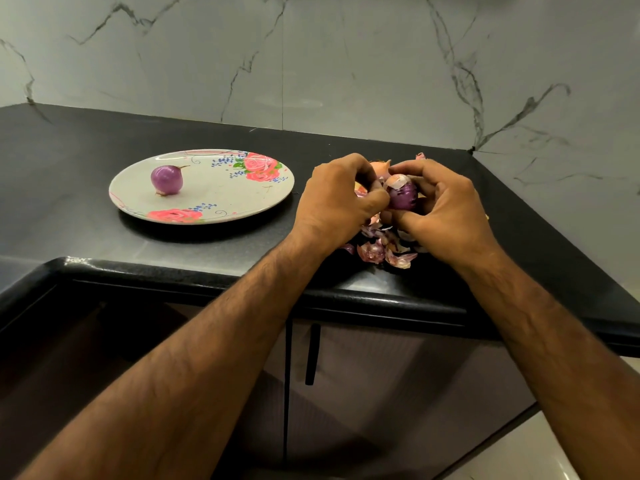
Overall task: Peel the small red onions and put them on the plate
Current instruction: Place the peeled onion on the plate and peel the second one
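Fingers point(375, 199) of both hands, head view: curled narrowly around one small red onion point(403, 197), which is held above the counter point(86, 161) at its right portion.

Left hand point(341, 199): the back of the hand faces the camera. The thumb lies against the left side of the small red onion. The other fingertips are hidden behind the hand.

Right hand point(446, 206): the fingers wrap over the top and right side of the small red onion, and the thumb reaches in from below. A pale flap of skin point(396, 181) stands loose at the top of the small red onion, between the two hands. The lower part of the bulb shows glossy purple.

An orange-brown piece point(379, 167) shows just behind the hands; it cannot be determined whether it is skin or another onion.

Loose skins point(381, 249) lie in a heap on the counter directly under the hands, near the front edge.

Plate point(221, 195): white with pink rose print, resting flat on the counter, left of the hands and apart from them. One peeled onion point(167, 180) sits on the left half of the plate, its thin stem pointing right.

Behind the counter stands a grey marble-patterned wall point(346, 64). Below the counter edge is a cabinet door point(381, 375) with a dark vertical handle point(312, 355).
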